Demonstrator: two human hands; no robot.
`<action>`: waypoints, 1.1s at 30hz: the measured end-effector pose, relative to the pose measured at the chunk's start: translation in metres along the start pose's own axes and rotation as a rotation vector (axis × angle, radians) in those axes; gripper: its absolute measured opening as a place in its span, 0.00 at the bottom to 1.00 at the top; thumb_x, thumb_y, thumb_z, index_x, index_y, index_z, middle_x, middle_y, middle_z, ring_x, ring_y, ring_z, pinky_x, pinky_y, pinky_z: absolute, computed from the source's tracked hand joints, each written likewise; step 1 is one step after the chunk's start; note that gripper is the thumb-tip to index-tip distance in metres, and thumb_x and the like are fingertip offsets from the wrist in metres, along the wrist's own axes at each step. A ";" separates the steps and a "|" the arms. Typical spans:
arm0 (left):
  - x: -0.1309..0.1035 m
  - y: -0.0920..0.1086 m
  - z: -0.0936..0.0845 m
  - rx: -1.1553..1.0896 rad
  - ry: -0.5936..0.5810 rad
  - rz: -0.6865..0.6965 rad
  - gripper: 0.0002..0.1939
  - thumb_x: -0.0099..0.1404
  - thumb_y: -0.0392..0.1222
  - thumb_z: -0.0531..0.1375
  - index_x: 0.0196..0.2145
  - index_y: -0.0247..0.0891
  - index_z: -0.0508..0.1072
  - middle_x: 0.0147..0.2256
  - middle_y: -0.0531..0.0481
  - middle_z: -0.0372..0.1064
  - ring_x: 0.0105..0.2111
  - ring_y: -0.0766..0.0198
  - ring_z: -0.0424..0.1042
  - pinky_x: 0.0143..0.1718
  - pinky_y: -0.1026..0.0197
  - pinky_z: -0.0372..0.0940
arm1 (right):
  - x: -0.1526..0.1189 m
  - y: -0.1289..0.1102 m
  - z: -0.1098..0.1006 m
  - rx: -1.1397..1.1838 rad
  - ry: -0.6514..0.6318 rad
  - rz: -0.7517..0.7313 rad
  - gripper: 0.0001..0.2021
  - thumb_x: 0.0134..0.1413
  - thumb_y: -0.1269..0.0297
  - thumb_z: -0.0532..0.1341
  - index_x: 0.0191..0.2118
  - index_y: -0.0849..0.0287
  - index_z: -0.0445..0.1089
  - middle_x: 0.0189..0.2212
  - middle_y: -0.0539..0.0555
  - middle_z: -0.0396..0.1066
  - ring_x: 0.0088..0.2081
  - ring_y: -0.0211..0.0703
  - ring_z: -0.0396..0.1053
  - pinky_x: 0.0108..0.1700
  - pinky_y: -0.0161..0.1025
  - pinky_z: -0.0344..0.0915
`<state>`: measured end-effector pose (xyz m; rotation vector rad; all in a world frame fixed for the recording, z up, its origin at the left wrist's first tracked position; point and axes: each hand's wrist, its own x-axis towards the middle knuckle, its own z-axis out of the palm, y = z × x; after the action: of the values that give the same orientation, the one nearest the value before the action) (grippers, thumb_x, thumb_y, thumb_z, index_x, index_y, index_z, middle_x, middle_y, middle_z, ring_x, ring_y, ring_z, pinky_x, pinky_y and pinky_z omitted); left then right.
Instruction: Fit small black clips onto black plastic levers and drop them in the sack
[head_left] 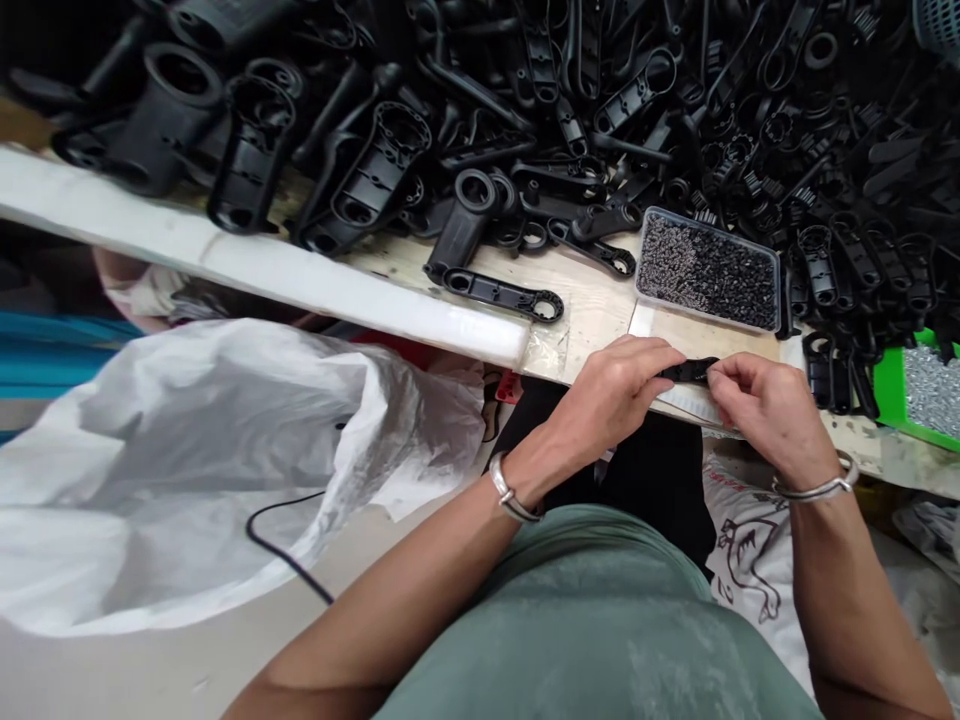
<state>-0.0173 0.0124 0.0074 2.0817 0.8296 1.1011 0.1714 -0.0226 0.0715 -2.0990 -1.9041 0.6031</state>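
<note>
My left hand [619, 385] is closed on one end of a small black plastic part [691, 370], a narrow arm-shaped piece, held just over the table's front edge. At its other end, the thumb and fingertips of my right hand [769, 405] pinch together; whether a tiny piece sits between them is hidden. Just beyond my hands stands a clear plastic box [709, 312] holding small dark and greyish pieces. A longer black arm-shaped part [502, 295] lies on the wood to the left of the box.
Heaps of black plastic parts [540, 90] cover the back of the bench. A green tray [891, 385] with small silvery pieces stands at the right. White padding [247, 265] runs along the bench edge. Below left, a large white sack [217, 440] gapes, with a black cord [277, 545] beside it.
</note>
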 end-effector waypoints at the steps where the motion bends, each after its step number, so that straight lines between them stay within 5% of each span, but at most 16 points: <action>1: 0.000 0.000 0.000 -0.001 -0.012 -0.005 0.11 0.63 0.29 0.60 0.44 0.36 0.75 0.42 0.47 0.78 0.43 0.62 0.75 0.46 0.59 0.70 | 0.000 -0.001 0.000 -0.028 0.006 -0.010 0.10 0.54 0.65 0.56 0.24 0.58 0.70 0.15 0.46 0.64 0.19 0.36 0.61 0.27 0.35 0.56; 22: 0.000 -0.004 -0.001 -0.021 -0.019 -0.005 0.09 0.64 0.31 0.60 0.41 0.39 0.76 0.40 0.51 0.79 0.41 0.63 0.77 0.45 0.61 0.72 | 0.002 -0.029 0.012 -0.690 0.149 -0.192 0.06 0.52 0.72 0.57 0.28 0.62 0.71 0.17 0.57 0.69 0.18 0.45 0.65 0.24 0.40 0.52; 25: -0.001 -0.005 0.001 -0.035 0.011 0.016 0.09 0.65 0.31 0.59 0.41 0.39 0.76 0.40 0.51 0.79 0.41 0.64 0.77 0.44 0.62 0.72 | 0.005 -0.025 0.008 -0.474 0.062 -0.133 0.07 0.52 0.72 0.58 0.26 0.60 0.70 0.17 0.54 0.70 0.19 0.41 0.66 0.25 0.38 0.55; 28: -0.003 -0.004 0.002 -0.030 0.072 0.036 0.08 0.64 0.30 0.59 0.39 0.38 0.76 0.40 0.49 0.79 0.40 0.64 0.78 0.44 0.63 0.73 | 0.000 -0.008 0.006 0.056 0.003 0.047 0.06 0.54 0.65 0.61 0.28 0.59 0.72 0.16 0.49 0.70 0.18 0.38 0.66 0.24 0.35 0.61; 33: -0.007 0.008 0.004 0.000 0.212 -0.004 0.05 0.65 0.32 0.60 0.36 0.36 0.77 0.42 0.45 0.78 0.43 0.63 0.78 0.45 0.62 0.74 | -0.019 0.012 0.019 0.785 0.403 0.222 0.23 0.46 0.54 0.70 0.46 0.60 0.69 0.26 0.50 0.75 0.23 0.39 0.73 0.29 0.38 0.73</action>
<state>-0.0149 0.0010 0.0087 1.9854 0.9341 1.3363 0.1725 -0.0443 0.0519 -1.7270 -0.9902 0.7443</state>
